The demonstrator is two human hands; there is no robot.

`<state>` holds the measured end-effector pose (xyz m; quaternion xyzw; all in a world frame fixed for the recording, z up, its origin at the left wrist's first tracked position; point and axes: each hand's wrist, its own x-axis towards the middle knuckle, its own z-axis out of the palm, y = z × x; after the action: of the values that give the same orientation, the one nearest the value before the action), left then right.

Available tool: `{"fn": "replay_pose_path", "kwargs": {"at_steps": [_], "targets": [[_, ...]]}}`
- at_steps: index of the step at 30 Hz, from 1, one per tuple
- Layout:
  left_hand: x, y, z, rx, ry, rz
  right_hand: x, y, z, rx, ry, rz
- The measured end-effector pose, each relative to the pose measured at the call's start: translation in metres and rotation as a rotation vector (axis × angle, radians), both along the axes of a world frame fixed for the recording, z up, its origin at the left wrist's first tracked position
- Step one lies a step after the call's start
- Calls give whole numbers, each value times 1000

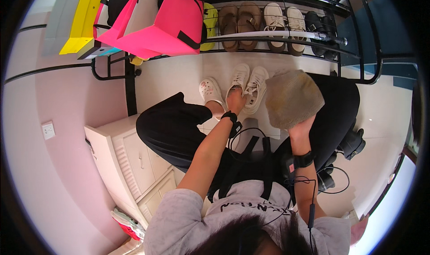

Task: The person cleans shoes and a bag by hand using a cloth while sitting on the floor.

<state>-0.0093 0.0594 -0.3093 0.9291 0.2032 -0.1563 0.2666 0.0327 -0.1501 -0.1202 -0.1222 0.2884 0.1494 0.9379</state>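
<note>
My left hand [236,100] reaches into the opening of the left white lace-up sneaker [240,74], its fingers mostly hidden at the shoe's collar. The right sneaker [256,85] of the pair stands close beside it on the tiled floor. In my right hand [302,127] is a grey-brown plush cloth [294,99], held up over my right knee; the cloth covers most of the fingers. A white clog [211,91] is on my foot, left of the sneakers.
Ahead stands a black metal shoe rack [339,65] with brown shoes [249,21], white sneakers [275,23] and black shoes. Pink bags [174,23] fill its left side. A cream cabinet [134,154] stands at left; black shoes [351,144] lie at right. Cables hang by my forearms.
</note>
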Motion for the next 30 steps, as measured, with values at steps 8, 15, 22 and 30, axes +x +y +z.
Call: {"fn": "replay_pose_path", "kwargs": {"at_steps": [8,15,22,30], "targets": [[-19,-14,-63,-49,157,36,-7,4,-8,192,-23,146],[-12,-3,-97,-203,248,140,56,30,-12,-593,-436,277],[79,16,224,-607,-706,86,159,110,-45,-841,-504,637],[106,36,252,-158,-812,-522,150,245,-105,-2435,-1450,880]]}}
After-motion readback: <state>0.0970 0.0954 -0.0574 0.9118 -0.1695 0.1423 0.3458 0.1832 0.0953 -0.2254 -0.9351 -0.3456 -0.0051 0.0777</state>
